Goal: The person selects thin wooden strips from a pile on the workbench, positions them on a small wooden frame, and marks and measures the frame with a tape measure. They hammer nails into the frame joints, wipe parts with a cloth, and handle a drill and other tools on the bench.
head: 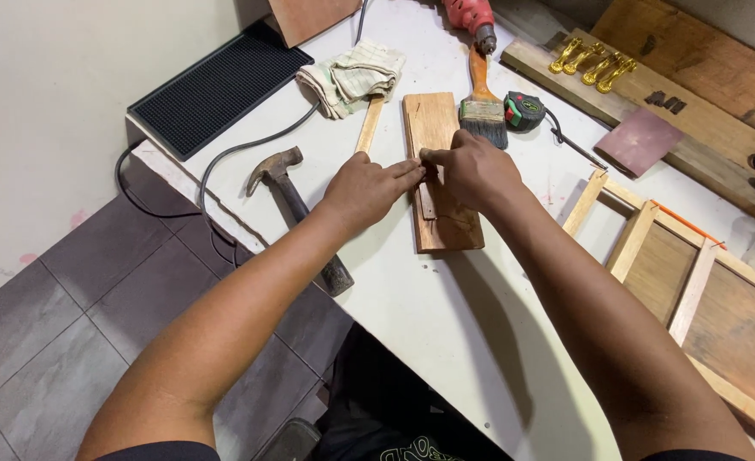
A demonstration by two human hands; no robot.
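A short wooden board (436,128) lies flat on the white workbench (446,316). On top of it rests a thin wooden strip (428,203), partly hidden under my fingers. My left hand (367,186) rests at the board's left edge, its fingertips pressing on the strip. From the right, my right hand (473,168) covers the board's middle, thumb and fingers pinching the same strip. Both hands meet over the board.
A hammer (296,205) lies left of my left hand. A narrow wood stick (369,125), folded cloth (354,75), paintbrush (482,101), tape measure (524,111) and red drill (471,17) sit behind. A wooden frame (693,290) stands right; a black mat (217,85) far left.
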